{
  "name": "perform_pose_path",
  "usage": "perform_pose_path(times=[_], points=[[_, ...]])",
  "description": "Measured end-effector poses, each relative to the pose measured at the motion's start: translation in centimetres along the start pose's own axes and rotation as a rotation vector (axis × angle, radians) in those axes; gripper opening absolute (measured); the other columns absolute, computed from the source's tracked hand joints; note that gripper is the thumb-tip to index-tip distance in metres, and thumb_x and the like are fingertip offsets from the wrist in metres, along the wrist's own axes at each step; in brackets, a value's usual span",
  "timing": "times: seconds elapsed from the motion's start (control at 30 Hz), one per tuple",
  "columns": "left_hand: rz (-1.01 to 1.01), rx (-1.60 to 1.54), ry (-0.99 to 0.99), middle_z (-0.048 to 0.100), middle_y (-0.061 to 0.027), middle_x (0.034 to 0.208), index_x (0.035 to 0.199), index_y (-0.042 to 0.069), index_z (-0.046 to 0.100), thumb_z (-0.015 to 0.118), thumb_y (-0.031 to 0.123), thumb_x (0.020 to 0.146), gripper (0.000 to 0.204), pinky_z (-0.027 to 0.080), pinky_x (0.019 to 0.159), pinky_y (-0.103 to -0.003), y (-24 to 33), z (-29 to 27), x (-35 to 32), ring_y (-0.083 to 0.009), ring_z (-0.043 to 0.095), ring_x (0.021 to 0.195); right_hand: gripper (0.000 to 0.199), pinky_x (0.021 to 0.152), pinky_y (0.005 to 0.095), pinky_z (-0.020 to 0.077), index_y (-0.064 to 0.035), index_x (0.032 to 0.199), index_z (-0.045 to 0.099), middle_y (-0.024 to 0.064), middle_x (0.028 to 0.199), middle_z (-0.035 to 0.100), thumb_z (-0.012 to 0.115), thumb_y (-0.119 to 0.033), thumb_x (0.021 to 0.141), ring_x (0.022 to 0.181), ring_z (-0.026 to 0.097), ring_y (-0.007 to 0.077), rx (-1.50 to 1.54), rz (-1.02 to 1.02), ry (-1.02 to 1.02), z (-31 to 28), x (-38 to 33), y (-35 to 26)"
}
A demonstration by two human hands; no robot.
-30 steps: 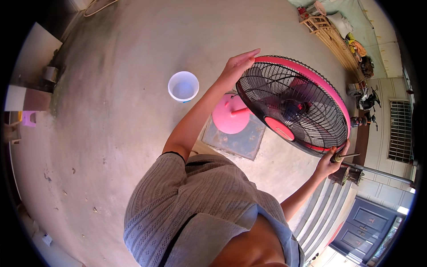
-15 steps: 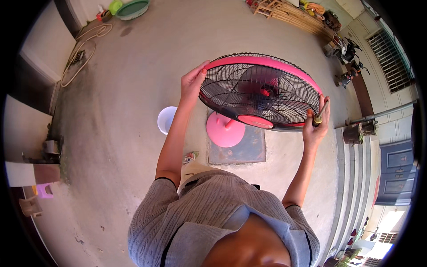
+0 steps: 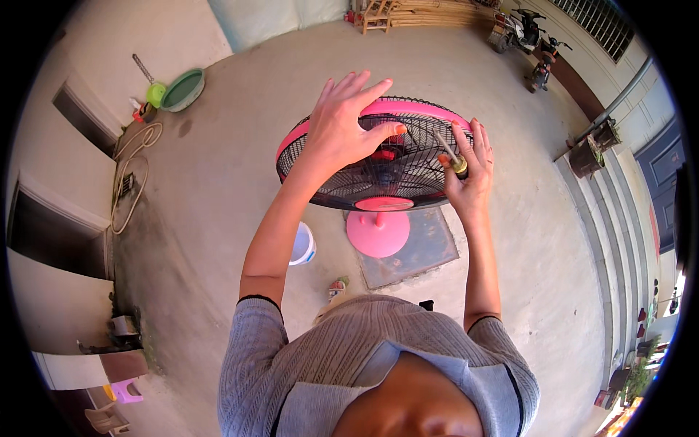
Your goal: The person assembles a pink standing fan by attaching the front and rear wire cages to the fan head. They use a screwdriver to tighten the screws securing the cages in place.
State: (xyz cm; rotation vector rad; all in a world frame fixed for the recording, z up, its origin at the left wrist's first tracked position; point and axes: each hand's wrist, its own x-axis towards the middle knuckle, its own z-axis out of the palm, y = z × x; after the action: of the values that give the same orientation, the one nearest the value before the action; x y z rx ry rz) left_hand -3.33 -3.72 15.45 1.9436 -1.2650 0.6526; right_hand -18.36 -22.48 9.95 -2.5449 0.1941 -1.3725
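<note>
A standing fan's round head with a black wire grille (image 3: 419,171) and a pink rim (image 3: 419,108) stands before me, above its round pink base (image 3: 378,237). My left hand (image 3: 339,131) is over the fan's upper left, fingers spread and nothing held; whether it touches the grille I cannot tell. At the fan's right edge, my right hand (image 3: 471,178) holds a screwdriver (image 3: 459,168) with a yellowish handle, its metal shaft slanting up and left. The fingers of that hand also reach the rim. Dark blades show dimly behind the wires.
Under the fan base lies a grey slab (image 3: 431,251). A white bucket (image 3: 303,246) stands left of it. Farther off are a coiled hose (image 3: 145,138), a green basin (image 3: 183,90), parked motorbikes (image 3: 520,30), potted plants (image 3: 586,156) and steps (image 3: 593,218) at the right.
My left hand has let go of the fan's left edge and risen over its front, fingers spreading. The fan head now appears farther left and more level. The view has shifted.
</note>
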Motion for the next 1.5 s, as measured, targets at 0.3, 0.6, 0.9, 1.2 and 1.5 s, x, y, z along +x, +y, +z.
perform_pose_path(times=[0.3,0.6,0.9,1.2,1.5], points=[[-0.237,-0.357,-0.088,0.064,-0.0167,0.115,0.112,0.003,0.066,0.073,0.011,0.077,0.036,0.046,0.094,-0.03,0.4,0.9,0.9,-0.0219,0.061,0.108,0.059,0.105,0.0515,0.0295,-0.0173,0.126,0.059,0.0248,0.138,0.042,0.068,-0.004,0.07,0.13,0.036,0.0438,0.055,0.033,-0.006,0.2,0.6,-0.2],[-0.309,-0.501,-0.033,0.069,-0.0126,0.103,0.104,0.002,0.069,0.074,0.014,0.075,0.031,0.049,0.085,-0.029,-0.2,1.7,0.6,-0.0174,0.066,0.094,0.067,0.102,0.0629,0.025,-0.0266,0.129,0.056,0.0264,0.143,0.033,0.07,-0.008,0.067,0.131,0.029,0.05,0.041,0.068,-0.011,0.8,0.3,-0.2],[-0.322,-0.529,-0.105,0.065,-0.0162,0.111,0.11,-0.004,0.065,0.068,0.002,0.079,0.032,0.049,0.087,-0.028,0.3,1.3,0.8,-0.016,0.062,0.1,0.065,0.103,0.0666,0.0198,-0.0318,0.13,0.054,0.0259,0.142,0.034,0.071,-0.013,0.07,0.131,0.03,0.0485,0.071,0.14,0.049,1.0,-0.4,-0.1],[-0.1,-0.014,-0.298,0.063,-0.0184,0.113,0.117,0.008,0.063,0.068,0.028,0.083,0.04,0.048,0.089,-0.034,6.2,5.0,5.7,-0.0288,0.063,0.105,0.064,0.098,0.0726,0.0194,-0.028,0.127,0.055,0.0301,0.139,0.033,0.075,-0.02,0.067,0.13,0.027,0.0531,0.144,0.123,0.109,1.4,-0.8,0.5],[-0.203,-0.076,-0.347,0.069,-0.0117,0.103,0.111,0.008,0.068,0.066,0.021,0.085,0.029,0.048,0.083,-0.027,6.2,6.3,5.2,-0.0161,0.065,0.094,0.067,0.104,0.0693,0.0127,-0.0137,0.13,0.048,0.0318,0.14,0.03,0.073,-0.011,0.068,0.133,0.021,0.0521,0.292,0.112,0.109,1.7,-1.6,1.1]])
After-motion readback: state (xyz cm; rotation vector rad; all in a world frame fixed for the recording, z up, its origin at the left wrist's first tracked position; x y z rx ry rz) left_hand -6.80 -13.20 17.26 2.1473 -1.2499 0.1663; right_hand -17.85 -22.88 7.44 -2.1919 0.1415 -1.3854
